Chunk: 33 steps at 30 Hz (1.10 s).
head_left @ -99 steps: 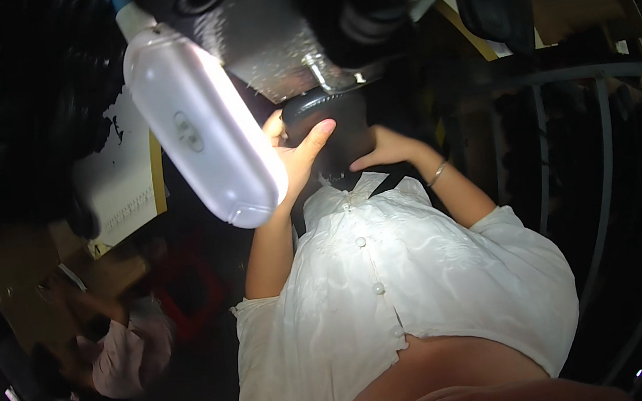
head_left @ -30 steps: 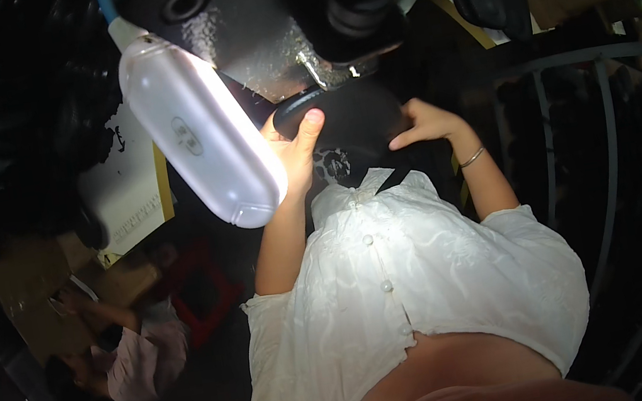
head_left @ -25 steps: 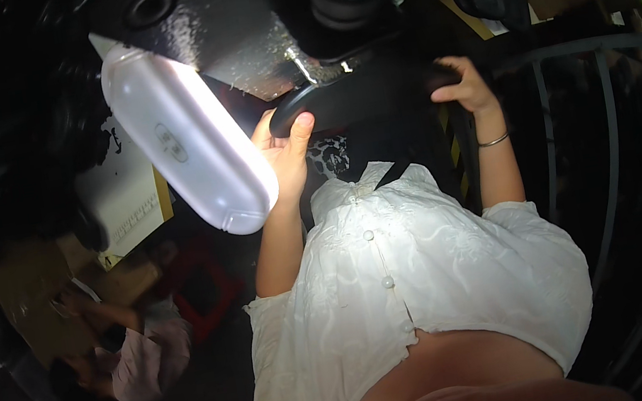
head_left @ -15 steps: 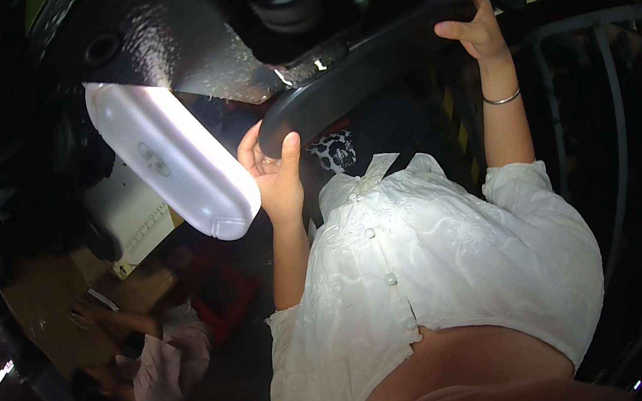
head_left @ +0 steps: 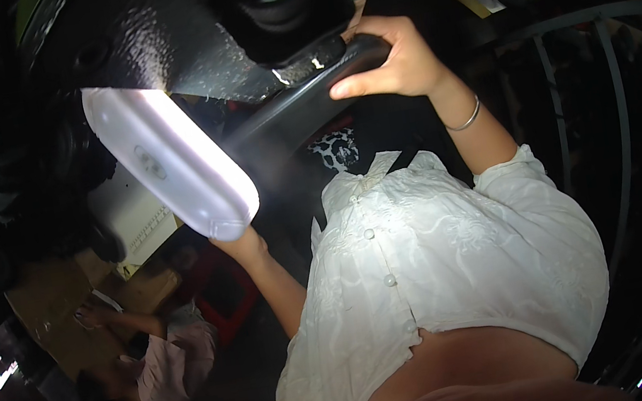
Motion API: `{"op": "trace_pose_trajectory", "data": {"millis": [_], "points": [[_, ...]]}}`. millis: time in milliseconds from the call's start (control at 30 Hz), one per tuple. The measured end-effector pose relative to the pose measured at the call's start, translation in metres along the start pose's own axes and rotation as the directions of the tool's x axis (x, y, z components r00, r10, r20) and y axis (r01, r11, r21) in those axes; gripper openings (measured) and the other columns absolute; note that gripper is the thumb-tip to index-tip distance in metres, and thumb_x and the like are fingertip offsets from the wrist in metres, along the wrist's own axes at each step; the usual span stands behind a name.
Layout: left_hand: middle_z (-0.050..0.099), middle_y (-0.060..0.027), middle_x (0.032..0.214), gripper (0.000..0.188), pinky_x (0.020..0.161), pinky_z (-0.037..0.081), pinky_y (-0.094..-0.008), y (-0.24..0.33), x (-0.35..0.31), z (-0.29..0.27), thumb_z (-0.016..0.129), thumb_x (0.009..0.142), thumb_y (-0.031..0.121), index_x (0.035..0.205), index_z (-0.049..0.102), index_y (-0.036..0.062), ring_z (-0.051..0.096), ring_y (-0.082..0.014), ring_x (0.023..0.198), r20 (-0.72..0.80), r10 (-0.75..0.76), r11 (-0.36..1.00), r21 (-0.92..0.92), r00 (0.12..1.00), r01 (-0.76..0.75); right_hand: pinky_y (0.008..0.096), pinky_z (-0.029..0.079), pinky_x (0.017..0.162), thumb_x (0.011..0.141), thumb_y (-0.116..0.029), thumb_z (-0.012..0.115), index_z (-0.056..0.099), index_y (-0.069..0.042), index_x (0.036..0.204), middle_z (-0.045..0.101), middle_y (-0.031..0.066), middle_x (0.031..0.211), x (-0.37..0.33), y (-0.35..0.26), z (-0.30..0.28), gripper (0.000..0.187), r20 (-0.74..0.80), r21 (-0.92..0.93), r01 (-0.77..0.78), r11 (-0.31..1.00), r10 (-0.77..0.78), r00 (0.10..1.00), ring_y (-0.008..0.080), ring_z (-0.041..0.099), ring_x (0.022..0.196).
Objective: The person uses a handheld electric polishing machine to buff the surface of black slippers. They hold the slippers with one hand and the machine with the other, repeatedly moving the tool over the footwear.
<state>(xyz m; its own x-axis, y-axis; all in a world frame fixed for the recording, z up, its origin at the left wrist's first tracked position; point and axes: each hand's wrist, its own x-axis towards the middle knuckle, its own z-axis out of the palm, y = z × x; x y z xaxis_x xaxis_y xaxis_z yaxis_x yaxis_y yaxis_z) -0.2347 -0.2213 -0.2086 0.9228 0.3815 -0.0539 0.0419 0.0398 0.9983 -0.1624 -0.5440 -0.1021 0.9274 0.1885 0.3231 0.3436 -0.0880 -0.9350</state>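
A long, smooth black bar with rounded ends [head_left: 287, 118] runs slantwise in front of me. My right hand [head_left: 404, 61] is closed round its right end, thumb on the near side and fingers over the far side. The bar's left part passes behind a lit white lamp [head_left: 177, 169] and is lost from sight. Also mostly behind that lamp is my left hand [head_left: 243, 246]; only its wrist side shows below the lamp's lower end, and its fingers are hidden. Above the bar hangs a black, rough-surfaced machine body [head_left: 146, 48], close to the bar's upper edge.
At lower left sits another person [head_left: 174, 362], hands near brown cardboard [head_left: 40, 308]. A pale board with ruler-like marks [head_left: 139, 217] lies behind the lamp. There is something red [head_left: 229, 307] beside that person. Grey metal rails [head_left: 614, 87] stand on the right.
Both hands and the black bar have moved left. The bar's left end and my left hand's fingers have gone behind the lamp. My right hand keeps its grip.
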Motion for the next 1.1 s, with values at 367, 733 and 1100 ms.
{"op": "trace_pose_trajectory", "data": {"millis": [367,733,1100], "points": [[0.062,-0.0049,0.087,0.025,0.064,0.049,-0.0222,-0.053,0.012,-0.048,0.069,0.078,0.008,0.1,0.058,0.0019,0.059,-0.0096,0.073,0.225,-0.102,0.959,0.279,0.969,0.036,0.0288,0.046,0.087,0.06,-0.01,0.082,0.052,-0.002,0.111,0.062,0.0067,0.102,0.004,0.003,0.043,0.061,-0.01,0.088,-0.031,0.996,0.032,0.999,0.0159,0.059,0.095],[0.064,-0.0109,0.092,0.039,0.076,0.046,-0.0296,-0.061,-0.026,0.073,0.074,0.072,0.015,0.104,0.059,-0.0024,0.059,-0.0178,0.082,0.591,-0.307,0.925,0.368,0.746,0.09,0.0291,0.051,0.075,0.057,-0.015,0.085,0.053,-0.001,0.11,0.065,0.008,0.088,0.006,-0.007,0.047,0.063,-0.083,-0.252,0.125,0.96,-0.15,0.985,0.0161,0.063,0.079],[0.057,-0.0085,0.096,0.034,0.078,0.047,-0.0255,-0.004,0.022,0.089,0.065,0.071,-0.008,0.103,0.066,0.0068,0.06,-0.0175,0.087,0.221,0.419,0.775,0.419,0.881,-0.474,0.029,0.048,0.084,0.059,-0.004,0.079,0.061,-0.006,0.106,0.063,0.0057,0.104,-0.023,-0.009,-0.048,0.05,0.055,-0.333,-0.016,0.943,0.036,0.998,0.0206,0.061,0.095]]}}
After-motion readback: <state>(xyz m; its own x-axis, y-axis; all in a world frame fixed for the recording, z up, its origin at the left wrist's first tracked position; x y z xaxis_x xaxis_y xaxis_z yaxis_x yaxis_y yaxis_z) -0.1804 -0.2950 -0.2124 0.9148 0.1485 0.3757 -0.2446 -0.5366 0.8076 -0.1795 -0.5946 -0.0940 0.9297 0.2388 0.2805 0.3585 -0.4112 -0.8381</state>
